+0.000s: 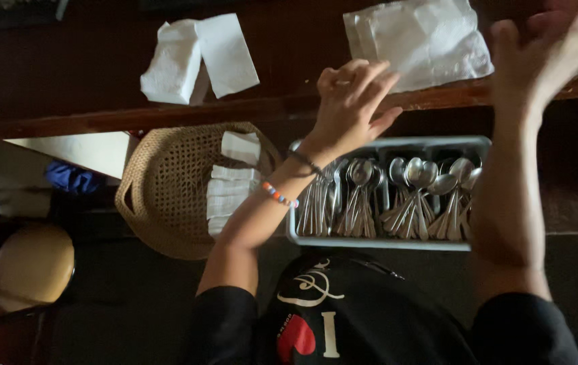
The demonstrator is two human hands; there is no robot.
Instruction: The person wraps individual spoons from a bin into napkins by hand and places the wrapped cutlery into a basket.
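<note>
Two hands are raised above the grey cutlery tray (389, 143) of spoons (410, 196). I see the left hand (351, 101), fingers spread and grasping nothing, at the edge of the unfolded white napkin (417, 37) on the dark wooden counter (66, 81). The right hand (544, 47) is blurred, fingers released. A woven basket (167, 196) of folded napkins sits left of the tray.

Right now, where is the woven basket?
In the head view the woven basket sits left of centre, just below the wooden counter edge, beside the left forearm and left of the metal cutlery tray; folded white napkins lie inside it.
</note>
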